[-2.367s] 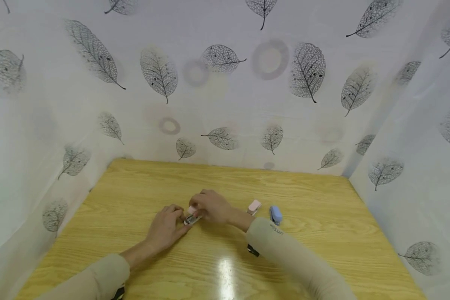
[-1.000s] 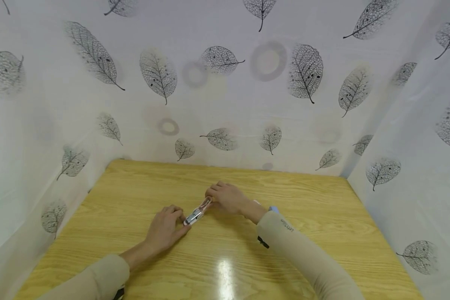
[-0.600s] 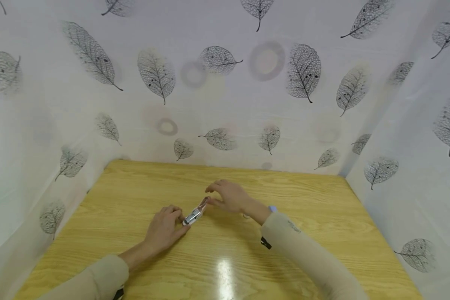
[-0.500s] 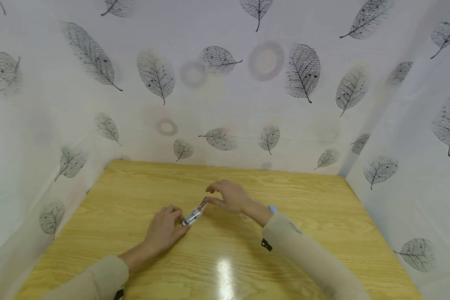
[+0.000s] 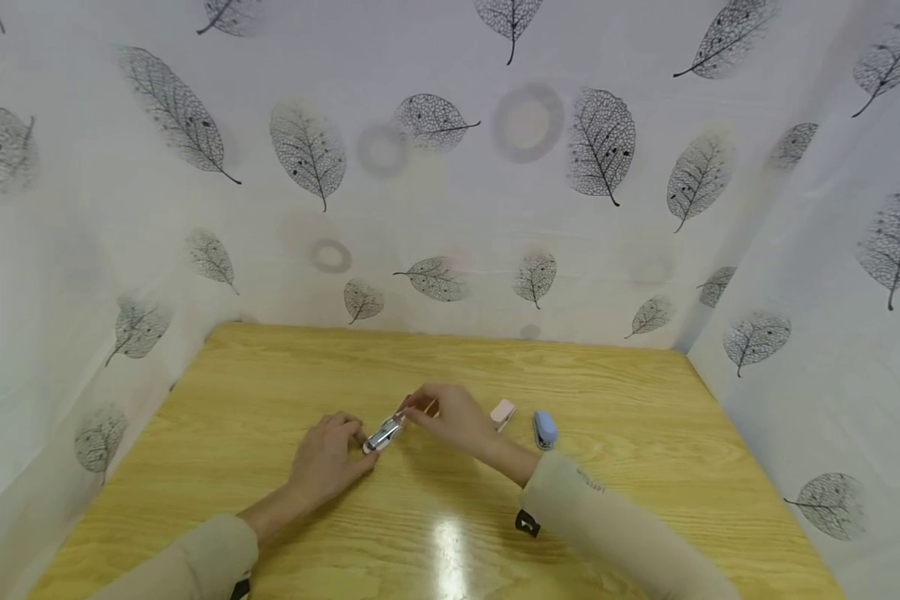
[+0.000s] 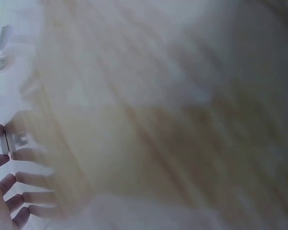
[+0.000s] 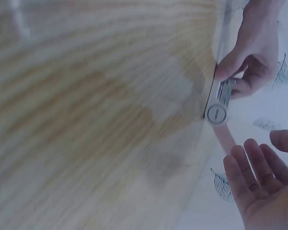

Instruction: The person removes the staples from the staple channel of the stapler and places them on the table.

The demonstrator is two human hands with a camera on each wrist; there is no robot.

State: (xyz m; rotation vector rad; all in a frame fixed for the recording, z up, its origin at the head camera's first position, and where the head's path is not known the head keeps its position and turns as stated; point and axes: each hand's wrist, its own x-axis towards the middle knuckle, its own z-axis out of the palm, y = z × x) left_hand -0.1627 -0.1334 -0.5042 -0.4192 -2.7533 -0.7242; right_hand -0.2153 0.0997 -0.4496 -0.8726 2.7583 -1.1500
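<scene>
A small stapler (image 5: pixel 384 434) lies on the wooden table, its pink top cover swung far back and its metal staple channel exposed. My left hand (image 5: pixel 326 460) pinches the stapler's near end between thumb and forefinger. At the far end is my right hand (image 5: pixel 453 419), its fingertips at the raised cover. In the right wrist view, the pink cover (image 7: pixel 224 139) meets the tips of my right fingers (image 7: pixel 249 167), which are extended, with the thumb held apart. The left wrist view catches only the stapler's end (image 6: pixel 4 143) between thumb and finger at its left edge.
A pink stapler (image 5: pixel 502 413) and a blue stapler (image 5: pixel 544 429) stand on the table (image 5: pixel 607 392) to the right, beyond my right forearm. Leaf-patterned cloth (image 5: pixel 450 192) encloses the table at the back and both sides.
My right hand first drew the cover up and back, loosened its fingers, then came lower and nearer to the stapler's far end. My left hand has kept its hold. Both other staplers show again.
</scene>
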